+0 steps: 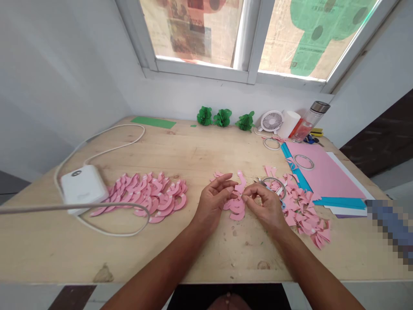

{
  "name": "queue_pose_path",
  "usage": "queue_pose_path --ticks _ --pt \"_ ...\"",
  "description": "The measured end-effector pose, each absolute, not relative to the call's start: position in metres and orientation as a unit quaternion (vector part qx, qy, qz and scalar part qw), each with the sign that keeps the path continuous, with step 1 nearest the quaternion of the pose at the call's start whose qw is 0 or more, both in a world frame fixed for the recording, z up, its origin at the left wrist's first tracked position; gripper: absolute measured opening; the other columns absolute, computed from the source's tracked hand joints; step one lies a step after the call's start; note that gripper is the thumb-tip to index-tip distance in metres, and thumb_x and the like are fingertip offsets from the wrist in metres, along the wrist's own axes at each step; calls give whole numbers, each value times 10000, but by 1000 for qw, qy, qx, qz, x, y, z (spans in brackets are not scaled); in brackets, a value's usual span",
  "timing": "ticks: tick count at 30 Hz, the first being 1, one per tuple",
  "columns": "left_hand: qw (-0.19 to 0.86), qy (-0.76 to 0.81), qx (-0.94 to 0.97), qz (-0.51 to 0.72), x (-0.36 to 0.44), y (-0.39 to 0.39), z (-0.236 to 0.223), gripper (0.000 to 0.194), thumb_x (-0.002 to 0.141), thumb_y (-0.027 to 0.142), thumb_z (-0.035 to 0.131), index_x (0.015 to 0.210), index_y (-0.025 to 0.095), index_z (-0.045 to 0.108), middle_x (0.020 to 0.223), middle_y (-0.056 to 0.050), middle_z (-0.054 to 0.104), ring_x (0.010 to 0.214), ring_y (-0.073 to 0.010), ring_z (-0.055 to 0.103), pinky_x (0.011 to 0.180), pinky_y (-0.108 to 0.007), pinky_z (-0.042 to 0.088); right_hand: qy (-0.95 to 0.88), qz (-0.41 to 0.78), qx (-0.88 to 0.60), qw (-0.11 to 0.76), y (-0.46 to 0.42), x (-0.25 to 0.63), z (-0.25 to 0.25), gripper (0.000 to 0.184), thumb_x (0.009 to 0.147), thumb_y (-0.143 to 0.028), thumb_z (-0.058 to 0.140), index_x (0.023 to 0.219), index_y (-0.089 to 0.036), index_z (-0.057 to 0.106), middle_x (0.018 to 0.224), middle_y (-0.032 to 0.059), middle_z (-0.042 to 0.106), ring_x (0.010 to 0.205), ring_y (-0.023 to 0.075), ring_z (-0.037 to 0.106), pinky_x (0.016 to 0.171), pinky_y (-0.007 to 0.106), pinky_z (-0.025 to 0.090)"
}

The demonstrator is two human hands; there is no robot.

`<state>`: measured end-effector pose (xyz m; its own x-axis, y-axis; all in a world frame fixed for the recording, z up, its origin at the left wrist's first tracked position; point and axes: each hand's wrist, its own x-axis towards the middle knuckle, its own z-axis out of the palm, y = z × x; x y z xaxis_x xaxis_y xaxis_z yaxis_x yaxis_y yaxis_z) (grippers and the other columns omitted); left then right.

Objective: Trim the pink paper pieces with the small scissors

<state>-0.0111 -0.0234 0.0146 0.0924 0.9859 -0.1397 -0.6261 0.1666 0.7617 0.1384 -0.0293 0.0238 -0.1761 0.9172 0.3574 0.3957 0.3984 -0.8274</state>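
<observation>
My left hand [211, 202] is closed in a pinch on a curved pink paper piece [240, 182], above the wooden table. Thumb and forefinger of my right hand [267, 207] press together at the near edge of that piece; whatever is between them is too small to make out. More curved pink paper pieces [237, 211] lie just below and behind my fingers. Left of my hands spreads a heap of pink paper arcs [158, 193], some with pale spots at their ends. Beside my right hand, a tape roll [280, 184] and partly hidden scissors [283, 205] lie among pink paper scraps [300, 209].
A white power bank [84, 187] with a looping cable [129, 206] sits at left. Green paper ornaments [222, 117], a small fan [271, 121] and a glass bottle [311, 122] line the wall. Pink sheets [329, 172] and another tape roll [303, 162] lie at right.
</observation>
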Motion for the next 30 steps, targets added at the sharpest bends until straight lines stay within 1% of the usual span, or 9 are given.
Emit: queue_pose_path --ticks 3,6,9,13,15,19,25,30 --pt "673 351 288 585 -11 -23 14 396 603 170 707 990 156 622 855 -55 647 680 -118 584 637 -256 478 -711 295 -462 440 -30 138 24 50 745 -177 569 710 -194 598 703 6 608 666 135 526 606 253 394" --pt "652 378 310 579 -12 -24 12 272 631 222 696 886 149 635 822 -46 639 663 -119 578 644 -263 474 -710 296 -463 440 -30 138 24 48 747 -188 567 710 -195 597 709 11 608 677 141 531 613 259 395" --pt "649 388 343 558 -12 -25 11 171 670 278 667 777 148 639 743 -28 625 649 -121 572 648 -258 460 -711 293 -463 440 -30 138 24 49 749 -191 564 714 -196 598 709 15 608 681 145 536 617 265 395" --pt "632 412 394 526 -12 -26 12 160 673 299 660 656 141 640 628 -11 607 602 -111 540 617 -236 427 -717 288 -461 437 -29 139 22 41 745 -185 572 713 -196 596 716 15 612 694 147 541 626 267 396" --pt "613 424 417 520 -11 -26 13 166 672 294 660 619 138 642 610 -7 598 599 -110 526 602 -229 410 -719 289 -460 433 -29 139 22 45 743 -177 570 710 -196 594 718 14 613 697 146 542 625 265 396" --pt "596 426 438 521 -11 -26 14 156 689 288 650 639 140 660 647 -7 597 628 -114 516 608 -231 396 -715 291 -465 434 -30 138 23 51 745 -170 562 710 -194 590 720 12 608 696 144 537 620 261 396" --pt "598 416 442 524 -10 -29 13 166 704 301 639 662 146 680 678 -18 608 665 -126 510 611 -232 386 -692 297 -493 436 -29 139 23 56 747 -198 557 701 -189 588 685 11 597 634 136 507 590 260 384" --pt "604 418 430 526 -9 -30 15 157 686 299 655 653 149 684 658 -13 610 645 -122 507 608 -232 385 -683 301 -507 431 -28 139 21 55 739 -213 556 699 -188 585 674 13 590 617 136 492 586 262 385"
